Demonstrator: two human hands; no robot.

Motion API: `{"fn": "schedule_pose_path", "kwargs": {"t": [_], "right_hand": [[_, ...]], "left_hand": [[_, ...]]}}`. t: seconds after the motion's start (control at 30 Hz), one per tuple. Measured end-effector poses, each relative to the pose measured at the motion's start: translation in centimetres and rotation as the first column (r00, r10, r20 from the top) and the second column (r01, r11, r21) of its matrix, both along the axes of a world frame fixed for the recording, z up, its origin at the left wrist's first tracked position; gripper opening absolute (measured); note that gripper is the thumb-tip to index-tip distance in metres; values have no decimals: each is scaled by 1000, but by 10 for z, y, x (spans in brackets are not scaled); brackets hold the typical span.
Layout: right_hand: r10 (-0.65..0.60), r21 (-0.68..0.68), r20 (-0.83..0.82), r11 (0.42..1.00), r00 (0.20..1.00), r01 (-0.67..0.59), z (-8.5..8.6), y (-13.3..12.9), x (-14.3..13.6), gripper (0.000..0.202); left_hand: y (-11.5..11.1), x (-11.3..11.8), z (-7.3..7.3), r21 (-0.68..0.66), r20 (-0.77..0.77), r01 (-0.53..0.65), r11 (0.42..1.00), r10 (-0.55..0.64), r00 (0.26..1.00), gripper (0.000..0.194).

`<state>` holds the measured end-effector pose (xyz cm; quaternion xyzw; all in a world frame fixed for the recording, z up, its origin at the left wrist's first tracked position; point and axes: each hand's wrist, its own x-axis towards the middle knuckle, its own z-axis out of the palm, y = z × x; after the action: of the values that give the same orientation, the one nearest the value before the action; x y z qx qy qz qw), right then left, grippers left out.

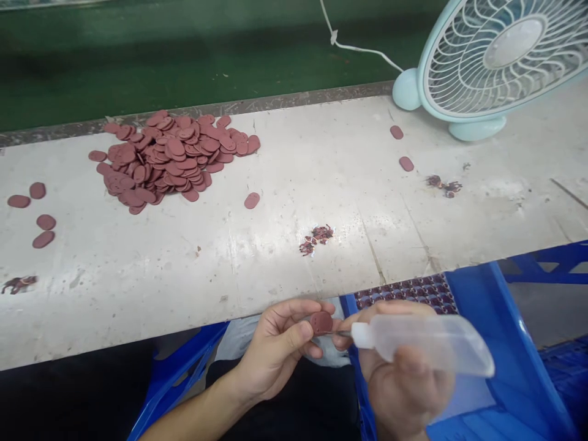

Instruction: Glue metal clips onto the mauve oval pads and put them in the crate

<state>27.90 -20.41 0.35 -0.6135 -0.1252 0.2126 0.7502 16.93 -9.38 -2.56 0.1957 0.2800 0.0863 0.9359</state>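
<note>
Between its thumb and fingers, my left hand [275,349] pinches a flat, oval, dark red piece [322,322]. My right hand [404,380] is wrapped round a translucent white squeeze bottle [427,343], held nearly level. The bottle's thin metal nozzle [340,333] points left and meets the lower edge of the red piece; whether anything comes out is too small to tell. Both hands are just below the table's near edge. On the table lies a large heap of similar red ovals [169,156], and a single oval [252,200] rests to its right.
The long white table [138,263] runs across the view. Small dark brown figure-shaped pieces [316,237] lie on it. At the back right stands a light blue fan [500,61] with a white cord. A blue crate [491,331] under the table edge holds a patterned sheet [408,293].
</note>
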Motion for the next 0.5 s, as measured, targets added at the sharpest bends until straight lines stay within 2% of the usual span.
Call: {"fn": "schedule_pose_path", "kwargs": {"t": [0.07, 0.1, 0.17, 0.2, 0.27, 0.33, 0.37, 0.4, 0.43, 0.47, 0.5], "right_hand": [[75, 142, -193, 989, 978, -48, 6, 8, 18, 29], [135, 214, -314, 974, 940, -68, 7, 12, 30, 31], [265, 356, -519, 931, 812, -76, 3, 18, 55, 34], [347, 449, -582, 891, 736, -65, -2, 21, 67, 34], [519, 634, -639, 773, 567, 6, -14, 27, 89, 32], [647, 740, -639, 665, 415, 102, -24, 34, 104, 27], [679, 757, -640, 637, 360, 143, -27, 37, 109, 26], [690, 762, -641, 625, 336, 168, -28, 39, 110, 27], [679, 755, -647, 634, 346, 167, -26, 41, 109, 29], [645, 736, -655, 662, 395, 140, -23, 42, 105, 32], [586, 699, -656, 710, 476, 90, -19, 42, 98, 35]], "left_hand": [[1, -1, 2, -1, 33, 2, 1000, -1, 999, 18], [1, -2, 3, 1, 48, 3, 1000, -3, 999, 18], [3, -4, 5, 8, 74, 5, 1000, -6, 997, 19], [4, -4, 6, 11, 83, 4, 1000, -5, 996, 19], [5, -5, 8, 10, 99, -2, 1000, 1, 995, 18], [6, -5, 8, 3, 105, -11, 1000, 11, 994, 17], [6, -4, 9, 1, 102, -19, 1000, 19, 995, 17], [7, -4, 9, -2, 97, -28, 1000, 28, 995, 17], [8, -4, 9, -3, 87, -37, 999, 37, 996, 17], [9, -4, 9, -4, 73, -47, 999, 48, 996, 17], [10, -4, 9, -4, 60, -57, 998, 57, 997, 17]]}}
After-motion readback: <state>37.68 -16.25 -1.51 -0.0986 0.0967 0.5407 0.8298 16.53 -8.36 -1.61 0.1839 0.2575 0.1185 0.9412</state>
